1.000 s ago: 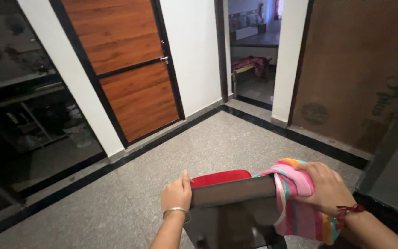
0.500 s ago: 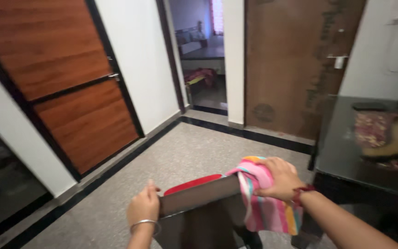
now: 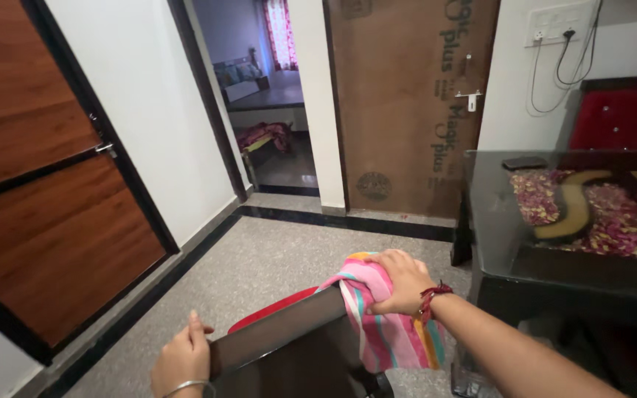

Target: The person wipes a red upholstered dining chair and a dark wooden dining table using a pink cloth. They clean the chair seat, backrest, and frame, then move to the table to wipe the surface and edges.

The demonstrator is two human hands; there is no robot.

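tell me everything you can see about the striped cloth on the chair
The striped cloth is soft fabric, mostly pink with teal, white, orange and yellow stripes. It drapes over the right corner of the dark chair back and hangs down in loose folds beside it. The right hand lies on its bunched top, pressing it against the chair. Its lower edge hangs free above the speckled floor.

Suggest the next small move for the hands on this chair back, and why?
Probably slide the right hand leftward, dragging the striped cloth along the dark chair back. The cloth is bunched at the right end, most of the top edge is uncovered, and the left hand grips the other end.
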